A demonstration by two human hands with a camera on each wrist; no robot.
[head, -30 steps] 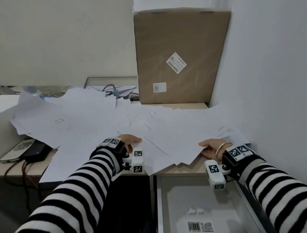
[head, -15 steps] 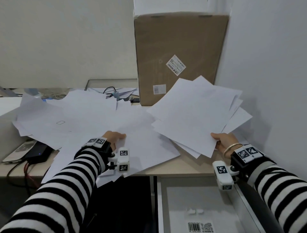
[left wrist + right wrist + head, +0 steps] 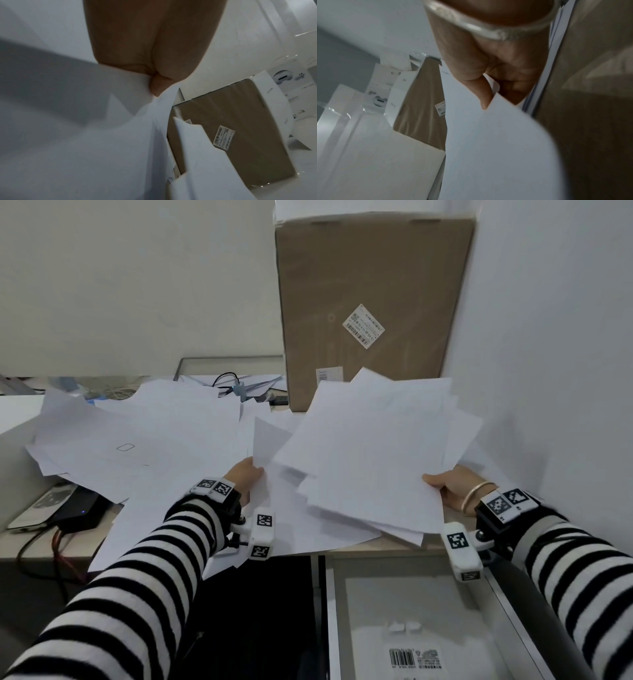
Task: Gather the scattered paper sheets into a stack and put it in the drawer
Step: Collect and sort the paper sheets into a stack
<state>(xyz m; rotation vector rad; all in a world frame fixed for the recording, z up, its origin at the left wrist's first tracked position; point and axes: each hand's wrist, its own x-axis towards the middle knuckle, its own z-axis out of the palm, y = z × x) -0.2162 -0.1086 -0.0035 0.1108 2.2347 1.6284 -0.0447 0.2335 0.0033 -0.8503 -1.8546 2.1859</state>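
Gathering just beginning
Right hand (image 3: 452, 491) is pinching a loose bundle (image 3: 376, 453); left hand (image 3: 245, 479) is pinching one sheet (image 3: 267, 441); most papers (image 3: 137, 440) are lying scattered at left, drawer (image 3: 411, 628) waiting.

Office: paper-strewn desk (image 3: 376, 544), drawer (image 3: 411, 594)

We see a tall cardboard box (image 3: 373, 309) standing upright at the back of the table (image 3: 359, 544), against the white wall (image 3: 548, 337), with a barcode label (image 3: 363, 326) on its face. At the table's left edge lies a black device (image 3: 80, 508) with a red cable (image 3: 56, 546). Behind, a grey cable (image 3: 224, 378) loops.
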